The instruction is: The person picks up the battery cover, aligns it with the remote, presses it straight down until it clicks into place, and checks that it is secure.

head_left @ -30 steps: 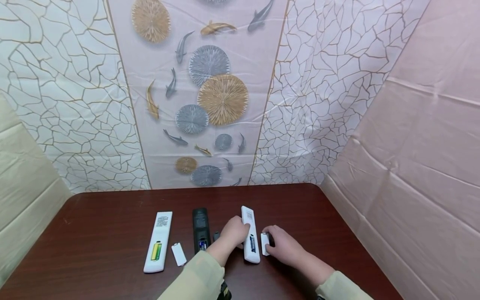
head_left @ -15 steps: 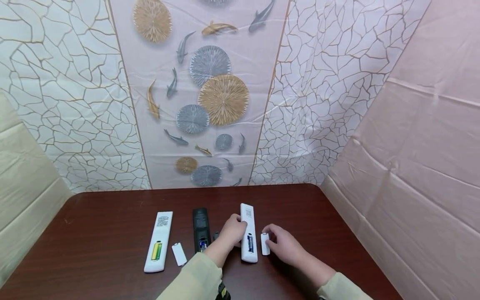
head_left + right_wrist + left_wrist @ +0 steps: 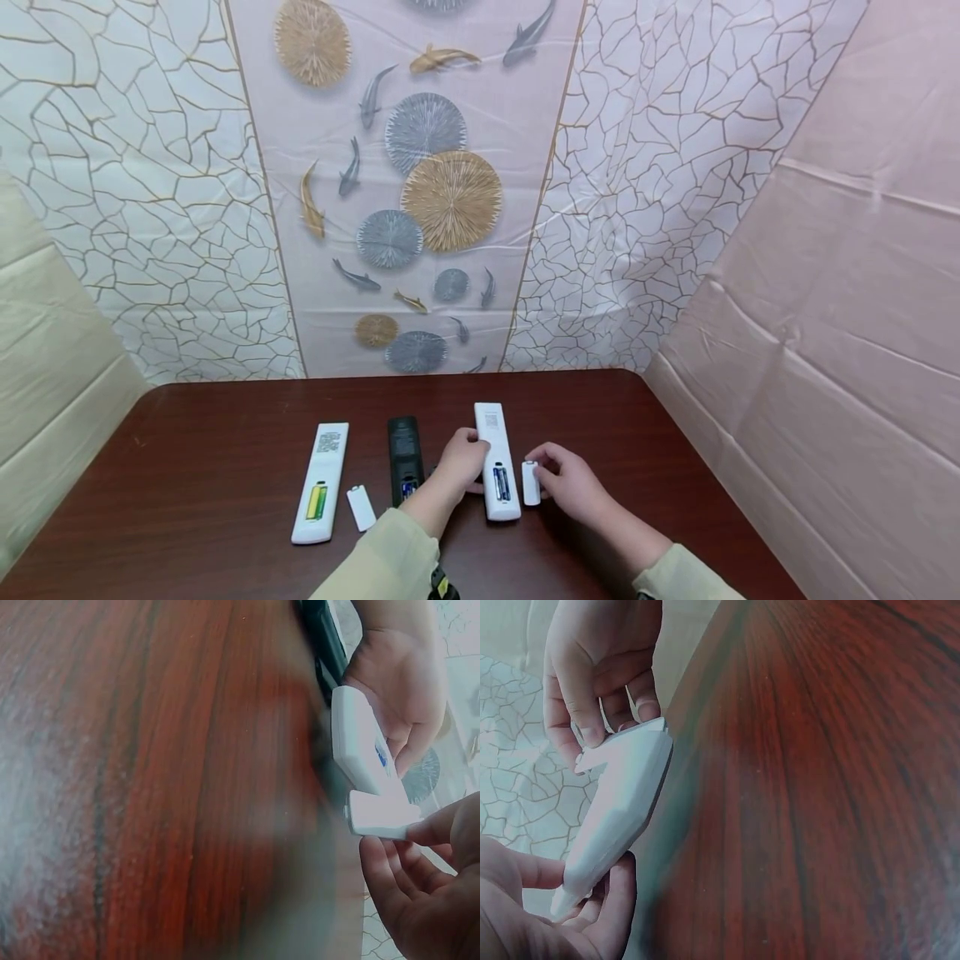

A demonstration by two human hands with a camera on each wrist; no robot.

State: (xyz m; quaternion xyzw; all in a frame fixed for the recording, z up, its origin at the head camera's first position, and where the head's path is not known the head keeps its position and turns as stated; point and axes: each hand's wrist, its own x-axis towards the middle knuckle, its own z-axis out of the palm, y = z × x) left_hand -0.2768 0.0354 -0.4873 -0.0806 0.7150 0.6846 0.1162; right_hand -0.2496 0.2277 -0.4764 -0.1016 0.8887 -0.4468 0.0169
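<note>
My left hand (image 3: 459, 462) grips a white remote control (image 3: 491, 437) by its left side, thumb on the upward-turned back. Blue batteries (image 3: 501, 483) lie in its uncovered compartment. Just to the right, my right hand (image 3: 576, 485) pinches a small white battery cover (image 3: 531, 483) between thumb and fingers. In the right wrist view the cover (image 3: 379, 814) appears in front of the remote's near end; whether they touch I cannot tell. The left wrist view shows both hands on the two white pieces, with the remote (image 3: 619, 799) tilted off the table.
Left of my hands, a black remote (image 3: 405, 450) lies back up with batteries showing, partly behind my left forearm. Farther left are a loose white cover (image 3: 361, 507) and another white remote (image 3: 321, 479) with a yellow-green battery. Patterned cloth (image 3: 450, 200) hangs behind the brown table (image 3: 225, 467).
The held white remote has shifted slightly left and away from me with my left hand. The cover in my right hand has risen a little. The other remotes have stayed in place.
</note>
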